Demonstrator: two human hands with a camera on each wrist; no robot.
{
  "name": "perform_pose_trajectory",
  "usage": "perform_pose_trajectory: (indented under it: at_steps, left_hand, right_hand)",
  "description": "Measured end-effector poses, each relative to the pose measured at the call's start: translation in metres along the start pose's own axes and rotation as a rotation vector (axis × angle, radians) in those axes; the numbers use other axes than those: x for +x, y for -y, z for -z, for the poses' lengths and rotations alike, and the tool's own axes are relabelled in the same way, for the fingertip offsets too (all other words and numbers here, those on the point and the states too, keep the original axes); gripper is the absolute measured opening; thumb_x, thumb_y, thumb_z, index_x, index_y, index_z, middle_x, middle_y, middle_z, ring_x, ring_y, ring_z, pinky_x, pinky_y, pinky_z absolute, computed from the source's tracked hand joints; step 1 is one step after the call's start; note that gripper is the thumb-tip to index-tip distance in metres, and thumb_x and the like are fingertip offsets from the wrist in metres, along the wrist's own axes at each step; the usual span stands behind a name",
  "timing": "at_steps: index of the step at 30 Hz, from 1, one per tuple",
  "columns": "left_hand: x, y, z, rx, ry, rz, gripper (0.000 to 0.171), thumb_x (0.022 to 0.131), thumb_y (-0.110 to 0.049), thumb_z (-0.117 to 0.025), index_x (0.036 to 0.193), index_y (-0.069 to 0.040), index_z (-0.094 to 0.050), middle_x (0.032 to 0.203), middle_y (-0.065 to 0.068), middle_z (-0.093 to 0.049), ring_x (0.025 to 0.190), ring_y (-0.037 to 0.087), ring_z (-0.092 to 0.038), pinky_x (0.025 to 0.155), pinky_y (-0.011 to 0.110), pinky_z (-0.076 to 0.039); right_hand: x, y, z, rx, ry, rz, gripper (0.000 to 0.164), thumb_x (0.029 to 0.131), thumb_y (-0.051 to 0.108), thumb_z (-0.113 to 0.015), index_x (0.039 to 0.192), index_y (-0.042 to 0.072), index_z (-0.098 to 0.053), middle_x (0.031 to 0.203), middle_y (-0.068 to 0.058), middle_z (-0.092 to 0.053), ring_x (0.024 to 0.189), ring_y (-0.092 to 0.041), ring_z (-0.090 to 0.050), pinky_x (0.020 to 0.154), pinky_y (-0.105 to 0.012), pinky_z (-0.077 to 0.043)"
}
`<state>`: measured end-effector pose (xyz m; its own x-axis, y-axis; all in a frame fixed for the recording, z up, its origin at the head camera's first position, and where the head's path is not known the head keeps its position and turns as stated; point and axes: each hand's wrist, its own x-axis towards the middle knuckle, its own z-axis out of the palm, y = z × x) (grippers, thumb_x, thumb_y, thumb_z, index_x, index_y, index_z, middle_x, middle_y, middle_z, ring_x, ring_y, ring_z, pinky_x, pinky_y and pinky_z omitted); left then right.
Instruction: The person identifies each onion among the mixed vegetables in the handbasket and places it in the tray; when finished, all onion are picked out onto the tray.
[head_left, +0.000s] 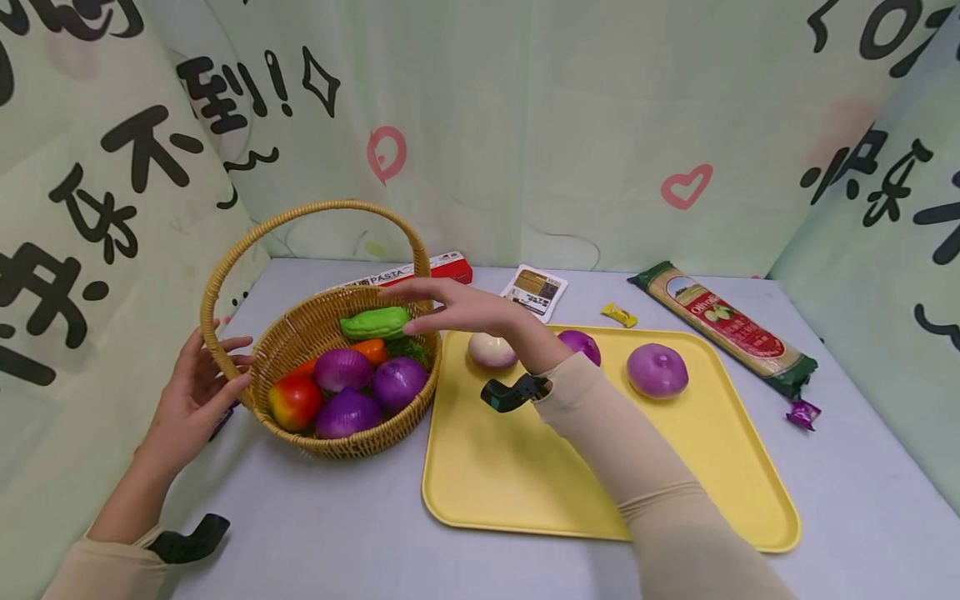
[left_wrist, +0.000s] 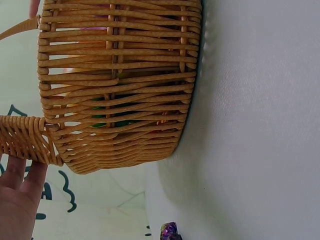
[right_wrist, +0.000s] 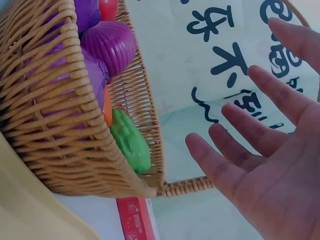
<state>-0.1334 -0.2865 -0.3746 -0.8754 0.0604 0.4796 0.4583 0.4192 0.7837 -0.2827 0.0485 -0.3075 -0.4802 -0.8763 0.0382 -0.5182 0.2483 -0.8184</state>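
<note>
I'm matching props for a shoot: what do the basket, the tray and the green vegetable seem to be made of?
Basket: rattan or a plastic imitation, slightly glossy; woven tan strands show clearly.
Tray: probably molded plastic, smooth and low-sheen, judging by its even yellow and raised rim.
Green vegetable: perhaps plastic or foam, softly shiny and uniformly bright, though looks alone can't settle it.

Reads “PASTA” on the red-and-white box (head_left: 452, 267) at ten o'clock from head-view centre, “Oliv…” on the green-ended packet (head_left: 723, 325) at three, “不” and “到!” on the curtain (head_left: 465, 100) toward ten.
</note>
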Motion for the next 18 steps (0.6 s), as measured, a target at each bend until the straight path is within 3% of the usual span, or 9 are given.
perform_pose_trajectory:
  at_steps: [12,18]
  left_hand:
    - [0.000,0.000,0.000,0.013,0.002,0.004,0.080,0.085,0.015,-0.054,0.150,-0.015,-0.019,0.127,-0.019,-0.052,0.105,-0.002,-0.059,0.085,0.005,-0.046]
    - [-0.001,0.000,0.000,0.016,0.003,0.003,0.080,0.085,0.016,-0.054,0.150,-0.015,-0.018,0.127,-0.019,-0.052,0.105,-0.003,-0.059,0.087,0.005,-0.045]
  right_hand:
    - [0.019,-0.002,-0.008,0.028,0.009,-0.026,0.051,0.092,0.022,-0.059,0.141,0.021,-0.044,0.148,0.002,-0.040,0.138,-0.015,-0.035,0.113,-0.036,-0.033]
    - [0.030,-0.001,-0.015,0.034,0.042,-0.064,0.049,0.092,0.028,-0.057,0.140,0.021,-0.045,0.148,0.000,-0.040,0.136,-0.018,-0.037,0.110,-0.033,-0.035]
